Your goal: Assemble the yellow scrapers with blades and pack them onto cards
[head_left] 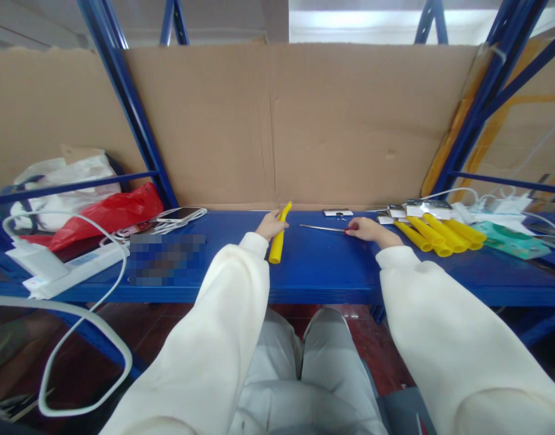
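In the head view my left hand [270, 225] is closed around a yellow tube [277, 246]. The tube's round end points toward me, and its far end narrows to a flatter tip. My right hand [362, 229] has its fingers closed on the red handle of a screwdriver [323, 228]. The long thin metal shaft points left toward the tube, apart from it and low over the blue shelf [322, 266]. Most of the handle is hidden by my fingers. Behind the shaft lies a small white and black piece [337, 212].
Several yellow tubes [440, 235] lie in a pile at the right, with small boxes [429, 208] behind and a green packet [510, 240] beside them. At left are a power strip [78, 272], a phone [180, 214], cables and a red bag [109, 214]. Cardboard [277, 127] stands behind.
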Demonstrator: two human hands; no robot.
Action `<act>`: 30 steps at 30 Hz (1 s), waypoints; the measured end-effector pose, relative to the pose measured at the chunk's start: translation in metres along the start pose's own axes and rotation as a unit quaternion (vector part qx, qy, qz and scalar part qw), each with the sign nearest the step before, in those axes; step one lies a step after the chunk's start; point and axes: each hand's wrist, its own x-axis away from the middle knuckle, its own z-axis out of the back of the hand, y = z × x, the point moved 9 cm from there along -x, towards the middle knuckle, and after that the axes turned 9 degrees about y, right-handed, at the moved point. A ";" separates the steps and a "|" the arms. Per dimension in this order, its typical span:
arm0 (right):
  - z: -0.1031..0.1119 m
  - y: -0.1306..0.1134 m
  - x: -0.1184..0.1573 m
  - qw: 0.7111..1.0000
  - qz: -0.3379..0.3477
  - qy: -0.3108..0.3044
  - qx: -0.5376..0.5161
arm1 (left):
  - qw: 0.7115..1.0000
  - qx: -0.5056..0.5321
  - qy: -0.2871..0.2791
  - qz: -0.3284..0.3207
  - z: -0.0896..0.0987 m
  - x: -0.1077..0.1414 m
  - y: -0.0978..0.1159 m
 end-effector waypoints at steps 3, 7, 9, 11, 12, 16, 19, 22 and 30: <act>-0.002 -0.002 0.001 1.000 -0.003 -0.008 0.014 | 0.996 -0.036 0.010 -0.081 0.001 0.002 0.011; -0.002 -0.004 0.003 0.999 -0.016 -0.019 0.032 | 0.958 -0.167 0.016 -0.233 -0.007 0.012 0.028; -0.001 -0.006 0.004 0.999 -0.016 -0.020 0.037 | 0.930 -0.223 -0.004 -0.292 -0.017 0.019 0.034; 0.001 -0.009 0.005 0.999 -0.014 -0.016 0.043 | 0.906 -0.262 -0.030 -0.331 -0.026 0.028 0.038; 0.002 -0.011 0.005 0.999 -0.013 -0.013 0.044 | 0.896 -0.279 -0.040 -0.343 -0.030 0.032 0.040; 0.003 -0.018 0.005 0.999 -0.007 -0.005 0.042 | 0.866 -0.336 -0.065 -0.366 -0.037 0.044 0.046; 0.003 -0.020 0.006 0.999 -0.008 -0.003 0.039 | 0.850 -0.374 -0.065 -0.365 -0.037 0.049 0.048; 0.004 -0.022 0.007 0.999 -0.007 -0.003 0.031 | 0.840 -0.403 -0.056 -0.360 -0.037 0.050 0.049; 0.007 -0.039 0.013 1.000 0.002 -0.004 0.017 | 0.826 -0.440 -0.053 -0.348 -0.043 0.048 0.045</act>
